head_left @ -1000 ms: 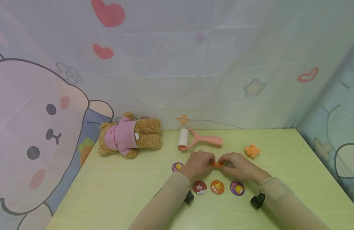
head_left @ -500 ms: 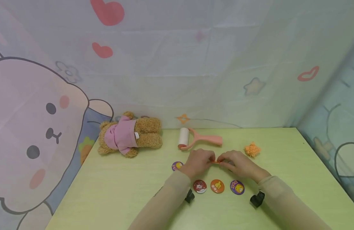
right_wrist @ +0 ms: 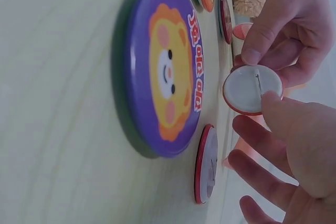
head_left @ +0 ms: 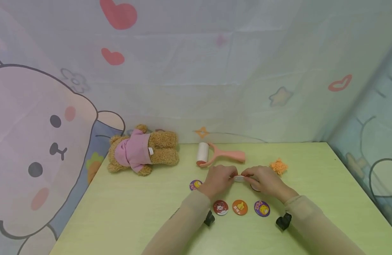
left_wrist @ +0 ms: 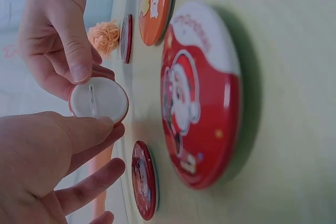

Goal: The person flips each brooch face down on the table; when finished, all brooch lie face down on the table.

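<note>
"Merry Christmas" (its first letters faint) curves across the white part of a red-and-white badge (left_wrist: 202,95), what looks like 真棒 stands in white on an orange badge (left_wrist: 157,11), and what looks like 顶呱呱 on a purple badge (right_wrist: 165,66), while the left sleeve (head_left: 183,223) bears print too small to read.

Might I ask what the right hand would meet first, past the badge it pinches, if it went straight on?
In the head view, probably the left hand, pinching the same badge, though depth is unclear.
</note>
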`<state>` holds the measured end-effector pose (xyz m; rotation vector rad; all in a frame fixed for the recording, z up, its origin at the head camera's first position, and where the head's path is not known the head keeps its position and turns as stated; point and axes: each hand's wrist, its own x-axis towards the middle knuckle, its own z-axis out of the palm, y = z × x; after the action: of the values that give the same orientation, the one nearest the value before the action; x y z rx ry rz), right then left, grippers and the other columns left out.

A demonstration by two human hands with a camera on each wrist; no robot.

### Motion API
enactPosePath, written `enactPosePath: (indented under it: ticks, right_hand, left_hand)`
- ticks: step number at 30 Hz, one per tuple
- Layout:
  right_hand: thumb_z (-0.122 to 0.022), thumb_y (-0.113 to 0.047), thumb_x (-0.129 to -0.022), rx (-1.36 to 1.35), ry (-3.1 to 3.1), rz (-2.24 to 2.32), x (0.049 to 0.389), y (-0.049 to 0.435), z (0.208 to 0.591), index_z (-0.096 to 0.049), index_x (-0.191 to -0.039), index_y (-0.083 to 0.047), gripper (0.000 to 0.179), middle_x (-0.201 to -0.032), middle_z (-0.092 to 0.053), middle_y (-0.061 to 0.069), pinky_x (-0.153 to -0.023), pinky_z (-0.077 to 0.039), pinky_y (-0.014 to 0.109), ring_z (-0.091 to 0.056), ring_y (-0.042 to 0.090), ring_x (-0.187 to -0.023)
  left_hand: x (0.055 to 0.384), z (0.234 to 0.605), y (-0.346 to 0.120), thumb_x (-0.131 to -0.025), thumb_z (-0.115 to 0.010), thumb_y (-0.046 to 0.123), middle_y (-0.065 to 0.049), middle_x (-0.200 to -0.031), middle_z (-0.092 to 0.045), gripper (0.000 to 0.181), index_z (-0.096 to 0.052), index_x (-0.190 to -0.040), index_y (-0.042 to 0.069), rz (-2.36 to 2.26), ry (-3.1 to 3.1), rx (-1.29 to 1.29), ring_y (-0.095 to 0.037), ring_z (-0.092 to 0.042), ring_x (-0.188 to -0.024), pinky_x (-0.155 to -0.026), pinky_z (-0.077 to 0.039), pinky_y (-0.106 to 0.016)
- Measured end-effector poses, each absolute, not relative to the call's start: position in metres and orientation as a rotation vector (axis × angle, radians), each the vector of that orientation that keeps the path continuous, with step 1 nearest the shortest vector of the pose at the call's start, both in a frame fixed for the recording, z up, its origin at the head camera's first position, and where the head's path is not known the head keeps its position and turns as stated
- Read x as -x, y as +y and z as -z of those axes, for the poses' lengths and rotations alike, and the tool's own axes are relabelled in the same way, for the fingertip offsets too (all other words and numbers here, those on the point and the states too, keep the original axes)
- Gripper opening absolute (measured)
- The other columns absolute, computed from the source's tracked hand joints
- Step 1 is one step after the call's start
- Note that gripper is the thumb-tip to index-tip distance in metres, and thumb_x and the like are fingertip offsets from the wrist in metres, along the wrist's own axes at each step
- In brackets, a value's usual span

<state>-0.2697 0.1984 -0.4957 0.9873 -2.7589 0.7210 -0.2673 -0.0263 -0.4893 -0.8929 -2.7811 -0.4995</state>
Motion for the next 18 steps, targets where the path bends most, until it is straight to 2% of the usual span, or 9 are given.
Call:
enactPosePath:
  ticks: [4, 7, 10, 18]
  right_hand:
    - [-0.075, -0.012, -0.097, -0.956, -2.752, -0.728, 0.2684, 0.1987, 0.4971, -0.078, -0.112, -0.017, 0.016, -0.099, -0.079, -0.003, -0.076, -0.058, 0.039, -0.073, 0.016, -0.085]
    - [-0.075, -0.011, -0.097, -0.927, -2.760, -0.750, 0.2668, 0.1988, 0.4972, -0.077, -0.114, -0.016, 0.018, -0.101, -0.079, 0.000, -0.079, -0.060, 0.045, -0.076, 0.023, -0.092]
    - [-0.074, -0.012, -0.098, -0.894, -2.781, -0.790, 0.2660, 0.1980, 0.4970, -0.075, -0.116, -0.016, 0.019, -0.101, -0.079, 0.002, -0.080, -0.060, 0.045, -0.076, 0.023, -0.092]
    - [-0.071, -0.010, -0.099, -0.892, -2.770, -0.863, 0.2656, 0.1995, 0.4975, -0.066, -0.126, -0.017, 0.028, -0.099, -0.078, 0.006, -0.071, -0.057, 0.037, -0.076, 0.023, -0.087]
  left_hand:
    - [0.2673, 0.4905, -0.0272, -0.097, -0.074, 0.019, 0.008, -0.098, -0.079, 0.007, -0.076, -0.104, 0.021, 0.513, -2.785, 0.866, -0.013, -0.073, -0.089, -0.084, -0.054, -0.033]
    - [0.2675, 0.4915, -0.0276, -0.098, -0.073, 0.020, 0.008, -0.100, -0.080, 0.009, -0.076, -0.107, 0.021, 0.523, -2.779, 0.861, -0.013, -0.074, -0.092, -0.085, -0.054, -0.034]
    - [0.2679, 0.4923, -0.0274, -0.099, -0.073, 0.021, 0.006, -0.101, -0.080, 0.012, -0.074, -0.112, 0.021, 0.526, -2.760, 0.871, -0.014, -0.074, -0.092, -0.084, -0.054, -0.035]
    - [0.2683, 0.4906, -0.0267, -0.099, -0.073, 0.020, 0.005, -0.096, -0.079, 0.029, -0.065, -0.127, 0.020, 0.482, -2.745, 0.891, -0.015, -0.073, -0.091, -0.078, -0.055, -0.037]
